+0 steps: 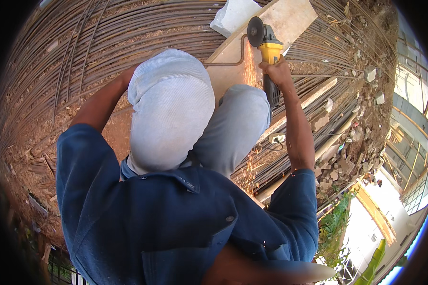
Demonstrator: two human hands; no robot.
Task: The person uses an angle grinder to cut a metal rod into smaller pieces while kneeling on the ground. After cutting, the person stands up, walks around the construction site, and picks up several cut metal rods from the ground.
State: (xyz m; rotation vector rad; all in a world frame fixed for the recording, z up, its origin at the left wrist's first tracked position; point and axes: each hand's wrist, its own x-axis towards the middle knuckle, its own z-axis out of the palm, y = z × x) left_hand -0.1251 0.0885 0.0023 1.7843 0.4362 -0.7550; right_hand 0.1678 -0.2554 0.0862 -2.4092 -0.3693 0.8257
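My right hand (277, 72) is closed around the body of a yellow and black angle grinder (271, 51), held with its head pointing away from me. Its dark disc (256, 31) touches or nearly touches the upper end of a thin bent steel bar (223, 63). Orange sparks (250, 66) stream from there toward my legs. The bar runs left and passes behind my raised left knee (173, 90). My left forearm (110, 95) reaches behind that same knee, which hides my left hand, so its grip cannot be seen.
A wooden board (290, 21) lies under the bar, beside a pale block (235, 16). Long steel bars (176, 28) cover the ground. A socket with a plug and cord (277, 137) sits right of my legs. Broken stones (337, 168) and planks (373, 209) are farther right.
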